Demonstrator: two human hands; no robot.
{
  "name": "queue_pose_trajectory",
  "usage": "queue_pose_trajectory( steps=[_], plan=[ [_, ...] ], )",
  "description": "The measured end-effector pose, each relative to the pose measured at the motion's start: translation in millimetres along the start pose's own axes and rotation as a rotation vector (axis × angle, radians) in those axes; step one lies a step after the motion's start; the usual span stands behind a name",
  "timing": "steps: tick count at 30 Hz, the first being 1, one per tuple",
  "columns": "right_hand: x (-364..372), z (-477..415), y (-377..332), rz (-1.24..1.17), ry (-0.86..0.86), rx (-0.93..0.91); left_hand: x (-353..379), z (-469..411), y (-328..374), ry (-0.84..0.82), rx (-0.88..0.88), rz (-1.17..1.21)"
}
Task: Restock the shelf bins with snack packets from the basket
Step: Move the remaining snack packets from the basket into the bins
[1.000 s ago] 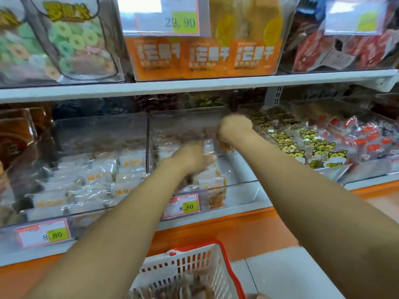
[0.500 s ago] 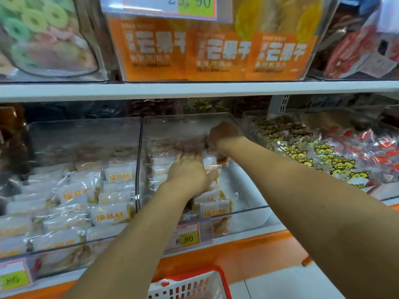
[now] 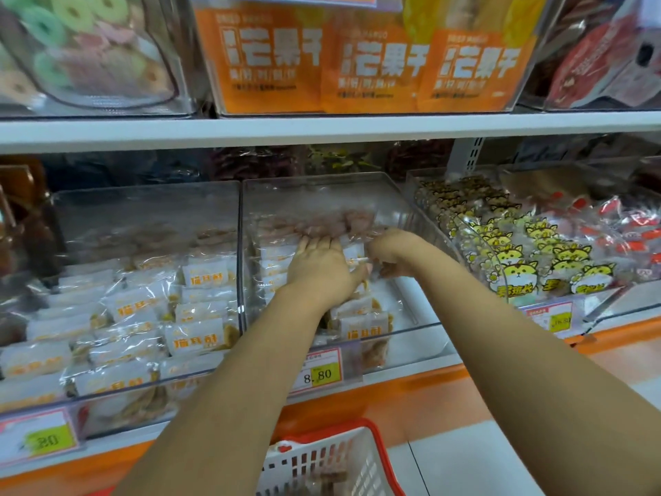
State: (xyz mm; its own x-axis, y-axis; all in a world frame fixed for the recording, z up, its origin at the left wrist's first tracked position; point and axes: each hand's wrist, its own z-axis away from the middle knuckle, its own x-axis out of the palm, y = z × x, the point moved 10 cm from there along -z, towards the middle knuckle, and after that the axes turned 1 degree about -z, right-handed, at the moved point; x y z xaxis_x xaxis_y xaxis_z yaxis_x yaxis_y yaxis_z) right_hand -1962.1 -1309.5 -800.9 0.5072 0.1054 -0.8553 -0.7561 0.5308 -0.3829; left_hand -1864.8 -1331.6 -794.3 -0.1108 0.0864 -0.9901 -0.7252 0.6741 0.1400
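- Presently, step in hand: packets (image 3: 361, 329) being settled in the middle bin (image 3: 411, 327), 1 of 2 holding the same item on the lower shelf (image 3: 404, 359).
- Left hand (image 3: 318, 266): fingers straight and together, palm pressing flat on the stack in the bin's rear half.
- Right hand (image 3: 393, 250): just beside the left, fingers curled at a packet's edge; whether they pinch it cannot be told.
- Stock: packets fill the bin's left side front to back; the right side shows bare floor. More lie in the basket (image 3: 314, 460), below.
- Method, advised: hold the stack down with the flat hand while the other squares loose packets against it; keep labels up, rows overlapping as in the neighbouring bin (image 3: 143, 209); fill the bare right side next.
- Risk, judged: slick wrappers slide, so ease pressure off slowly.
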Motion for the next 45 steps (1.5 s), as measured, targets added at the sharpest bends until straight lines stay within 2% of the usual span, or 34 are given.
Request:
queue_pose_trajectory(
  steps=[2, 3, 4, 6, 8, 11, 13, 20, 24, 28, 30, 32, 34, 36, 38, 40, 42, 45],
  plan=[
    [11, -7, 18, -0.631, 0.026, 0.144, 0, 0, 0, -0.003, 0.001, -0.003],
    [17, -12, 25, -0.871, 0.034, 0.202, 0, 1, 0, -0.006, 0.002, -0.005],
    [19, -14, 28, -1.029, 0.041, 0.238, -1, 2, 1, -0.008, 0.004, -0.005],
    [19, -15, 29, -1.162, 0.064, 0.291, -1, 3, 2, -0.012, 0.009, -0.004],
    [11, -14, 24, -1.114, 0.089, 0.287, -2, 4, 2, -0.007, 0.01, -0.005],
    [-4, -16, 8, -0.834, 0.117, 0.231, -3, 5, 3, 0.003, 0.013, 0.001],
    [-8, -20, 5, -0.751, 0.124, 0.235, -3, 5, 3, 0.006, 0.016, 0.001],
    [-11, -23, 6, -0.61, 0.105, 0.266, -2, 0, -1, 0.024, 0.008, 0.007],
    [-10, -8, -1, -0.593, 0.061, 0.221, -2, -3, -1, 0.029, 0.02, 0.042],
    [-27, 11, -4, -0.515, 0.15, 0.154, -12, 2, -6, 0.059, -0.016, 0.131],
    [-45, 33, -5, -0.488, 0.268, 0.1, -33, 16, -7, 0.213, -0.017, 0.184],
    [-63, 58, -6, -0.369, 0.392, 0.016, -57, 44, 0, 0.43, 0.048, 0.231],
    [-66, 83, 2, -0.352, 0.476, -0.056, -72, 83, 10, 0.626, 0.129, 0.29],
    [-46, 104, 7, -0.386, 0.395, -0.101, -83, 126, 17, 0.798, 0.212, 0.347],
    [-20, 130, 10, -0.384, 0.288, -0.123, -82, 159, 21, 0.863, 0.278, 0.387],
    [7, 155, 14, -0.337, 0.204, -0.138, -69, 181, 23, 0.85, 0.291, 0.401],
    [46, 172, 27, -0.35, 0.097, -0.104, -44, 193, 23, 0.758, 0.248, 0.406],
    [119, 175, 69, -0.26, -0.027, 0.048, 33, 189, 13, 0.379, 0.062, 0.391]
  ],
)
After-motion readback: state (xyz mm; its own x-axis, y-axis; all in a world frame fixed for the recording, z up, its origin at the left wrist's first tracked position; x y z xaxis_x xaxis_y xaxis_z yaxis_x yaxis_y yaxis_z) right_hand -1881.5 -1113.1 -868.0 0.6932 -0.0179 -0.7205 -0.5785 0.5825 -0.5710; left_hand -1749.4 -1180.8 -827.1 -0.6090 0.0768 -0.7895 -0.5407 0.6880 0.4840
